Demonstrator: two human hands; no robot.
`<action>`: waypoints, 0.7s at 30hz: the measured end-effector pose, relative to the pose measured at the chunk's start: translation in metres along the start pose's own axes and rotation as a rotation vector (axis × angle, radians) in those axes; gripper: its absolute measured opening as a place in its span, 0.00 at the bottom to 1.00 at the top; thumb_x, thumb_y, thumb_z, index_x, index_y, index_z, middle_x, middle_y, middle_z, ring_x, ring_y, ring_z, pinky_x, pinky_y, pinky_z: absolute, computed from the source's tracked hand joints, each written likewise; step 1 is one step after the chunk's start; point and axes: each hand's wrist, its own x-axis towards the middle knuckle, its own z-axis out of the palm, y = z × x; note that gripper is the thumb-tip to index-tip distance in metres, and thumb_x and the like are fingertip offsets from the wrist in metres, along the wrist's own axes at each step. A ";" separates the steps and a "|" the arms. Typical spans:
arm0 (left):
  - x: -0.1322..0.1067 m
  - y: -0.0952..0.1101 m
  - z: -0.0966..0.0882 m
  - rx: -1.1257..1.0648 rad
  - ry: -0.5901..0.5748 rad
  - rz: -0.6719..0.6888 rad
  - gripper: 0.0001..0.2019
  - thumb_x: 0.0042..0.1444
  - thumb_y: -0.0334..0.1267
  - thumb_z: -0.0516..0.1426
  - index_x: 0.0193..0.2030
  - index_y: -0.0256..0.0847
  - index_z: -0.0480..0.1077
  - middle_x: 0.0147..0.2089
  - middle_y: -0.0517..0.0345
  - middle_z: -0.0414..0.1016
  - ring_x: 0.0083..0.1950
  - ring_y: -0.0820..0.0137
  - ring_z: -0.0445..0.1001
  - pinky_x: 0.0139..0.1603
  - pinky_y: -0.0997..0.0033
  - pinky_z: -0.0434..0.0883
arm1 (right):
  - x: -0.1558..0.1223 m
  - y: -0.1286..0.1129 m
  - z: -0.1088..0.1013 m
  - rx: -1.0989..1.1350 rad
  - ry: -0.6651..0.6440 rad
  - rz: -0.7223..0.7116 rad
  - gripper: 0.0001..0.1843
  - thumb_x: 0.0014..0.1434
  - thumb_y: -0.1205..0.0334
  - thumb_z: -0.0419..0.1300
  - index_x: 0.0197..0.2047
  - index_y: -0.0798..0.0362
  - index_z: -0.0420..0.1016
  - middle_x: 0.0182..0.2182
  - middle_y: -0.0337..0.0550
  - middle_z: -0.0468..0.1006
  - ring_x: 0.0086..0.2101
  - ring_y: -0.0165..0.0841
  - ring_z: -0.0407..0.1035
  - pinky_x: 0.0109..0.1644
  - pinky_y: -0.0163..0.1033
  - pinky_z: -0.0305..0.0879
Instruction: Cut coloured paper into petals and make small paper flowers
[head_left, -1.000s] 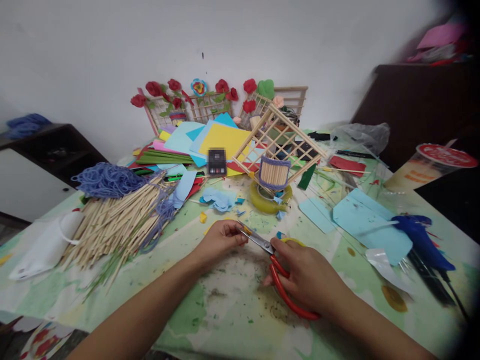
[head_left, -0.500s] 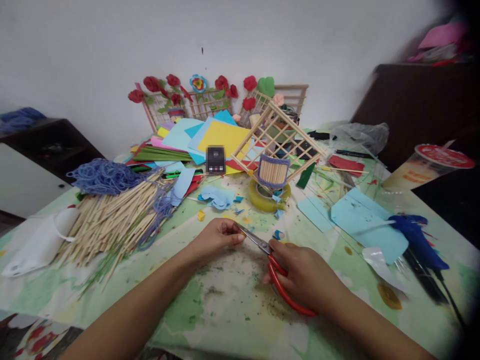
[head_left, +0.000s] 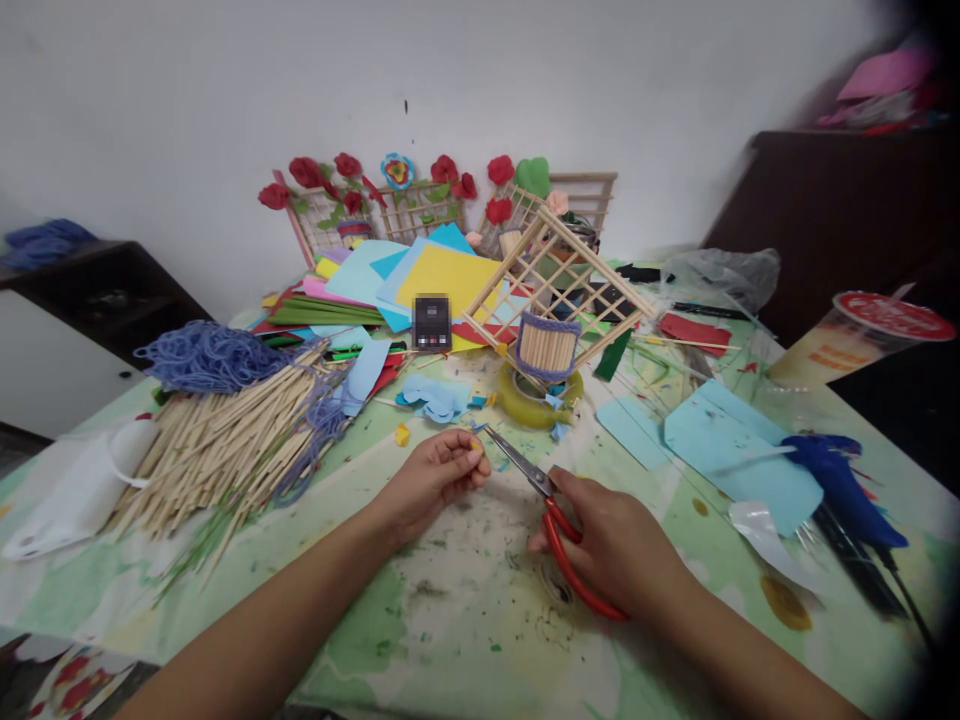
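My right hand point(head_left: 607, 540) grips red-handled scissors point(head_left: 551, 525), whose metal blades point up and left toward my left hand. My left hand point(head_left: 435, 475) is closed in a pinch near the blade tips, holding a tiny yellow scrap that I can barely make out. Both hands hover just above the green patterned tablecloth point(head_left: 450, 610), which is speckled with small paper cuttings.
A bundle of wooden sticks point(head_left: 225, 440) with blue yarn point(head_left: 202, 355) lies at left. Coloured paper sheets point(head_left: 442, 275), a wooden lattice frame point(head_left: 559, 285), a yellow tape roll point(head_left: 536, 400) and a stick cup lie behind. Light blue paper point(head_left: 735, 450) and a drink cup point(head_left: 862, 335) are at right.
The scissors have lifted and swung so the blades point more steeply up-left. My left hand has pulled slightly away from the blades, staying pinched.
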 end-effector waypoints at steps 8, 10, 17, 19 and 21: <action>0.001 -0.001 0.002 -0.059 0.067 -0.005 0.12 0.46 0.34 0.65 0.34 0.35 0.67 0.27 0.59 0.74 0.24 0.81 0.69 0.28 0.85 0.66 | -0.001 0.001 0.001 -0.014 -0.002 -0.002 0.20 0.54 0.51 0.56 0.48 0.51 0.66 0.34 0.44 0.75 0.33 0.38 0.70 0.33 0.37 0.58; 0.001 0.000 0.002 -0.085 0.078 -0.005 0.12 0.45 0.34 0.65 0.33 0.35 0.67 0.27 0.58 0.74 0.24 0.81 0.69 0.28 0.85 0.66 | -0.001 0.001 0.001 -0.013 -0.003 -0.005 0.21 0.54 0.50 0.56 0.49 0.51 0.66 0.33 0.43 0.75 0.33 0.38 0.70 0.33 0.37 0.58; 0.001 -0.003 0.001 -0.098 0.069 0.007 0.10 0.44 0.33 0.66 0.32 0.33 0.70 0.26 0.58 0.74 0.25 0.81 0.70 0.29 0.84 0.68 | -0.002 -0.001 0.000 -0.054 -0.015 -0.063 0.21 0.54 0.50 0.56 0.48 0.50 0.65 0.31 0.42 0.72 0.31 0.37 0.68 0.32 0.36 0.54; 0.001 -0.004 0.001 -0.099 0.074 0.008 0.11 0.43 0.32 0.67 0.32 0.33 0.71 0.26 0.58 0.74 0.25 0.80 0.70 0.29 0.84 0.68 | -0.002 -0.001 0.000 -0.067 -0.019 -0.077 0.21 0.53 0.49 0.56 0.48 0.50 0.65 0.30 0.42 0.72 0.31 0.37 0.67 0.32 0.36 0.54; 0.001 -0.006 0.000 -0.093 0.072 0.008 0.11 0.42 0.33 0.67 0.32 0.34 0.72 0.26 0.58 0.74 0.26 0.80 0.71 0.30 0.83 0.69 | -0.002 0.000 0.000 -0.076 -0.023 -0.082 0.22 0.54 0.49 0.56 0.49 0.50 0.64 0.30 0.42 0.71 0.31 0.37 0.67 0.32 0.36 0.54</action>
